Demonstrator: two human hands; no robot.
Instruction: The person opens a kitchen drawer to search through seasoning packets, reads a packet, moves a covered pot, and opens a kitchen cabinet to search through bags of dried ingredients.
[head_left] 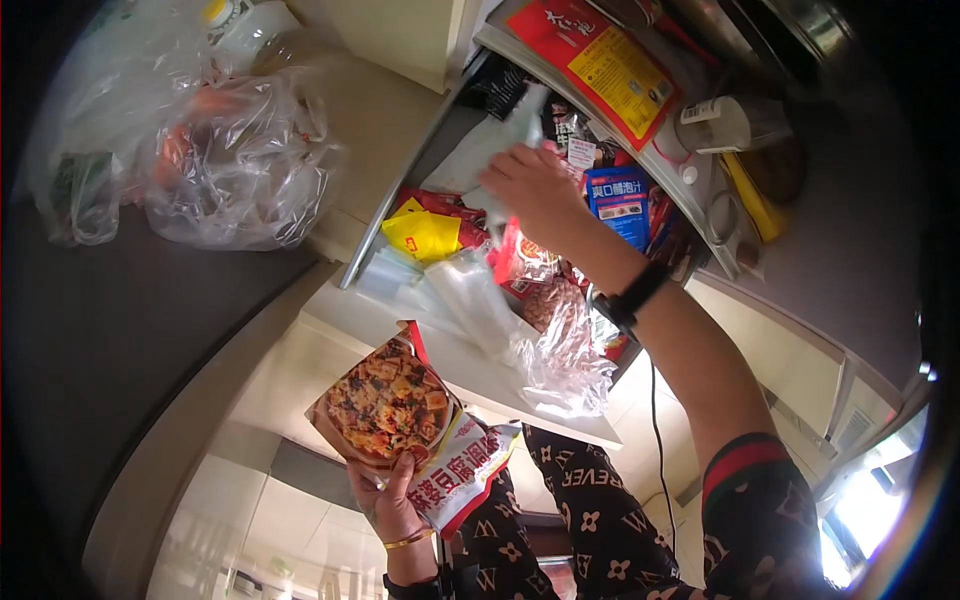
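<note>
My left hand point(388, 500), with a gold bracelet at the wrist, holds up a mapo tofu sauce packet point(405, 420) in front of the white drawer front point(400, 330). My right hand point(535, 185), with a black watch on the wrist, reaches into the open drawer. Its fingers close on a white plastic packet point(485, 150) among the packets there. A yellow packet point(425, 235), a blue box point(620, 200) and red snack packets point(520, 260) lie around that hand.
Clear plastic bags of groceries point(215, 160) and a bottle point(245, 30) sit on the dark countertop point(120, 340) to the left. A red and yellow packet point(600, 60) and a white jar point(725, 125) lie beyond the drawer. Crumpled clear bags point(555, 350) hang over the drawer front.
</note>
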